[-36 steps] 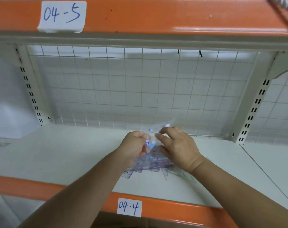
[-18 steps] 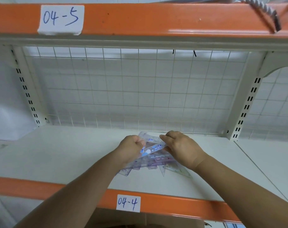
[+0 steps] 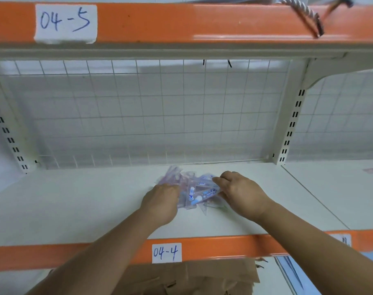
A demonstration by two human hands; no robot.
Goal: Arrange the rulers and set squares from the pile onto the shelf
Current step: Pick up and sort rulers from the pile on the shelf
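White shelf [image 3: 74,209]; left hand [image 3: 162,201] grips rulers [image 3: 172,175] — right hand [image 3: 243,194] pinches set square [image 3: 204,188].

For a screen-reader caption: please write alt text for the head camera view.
Two bare hands, left hand and right hand, sort a pile of clear rulers and set squares on a white shelf labelled 04-4, backed by a wire grid.

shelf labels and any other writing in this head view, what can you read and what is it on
"04-5": handwritten on the white label on the upper orange rail.
"04-4": handwritten on the white label on the lower orange rail.
Print on the clear ruler packets between the hands: too blurred to read.
Partial label on the rail at right: unreadable.
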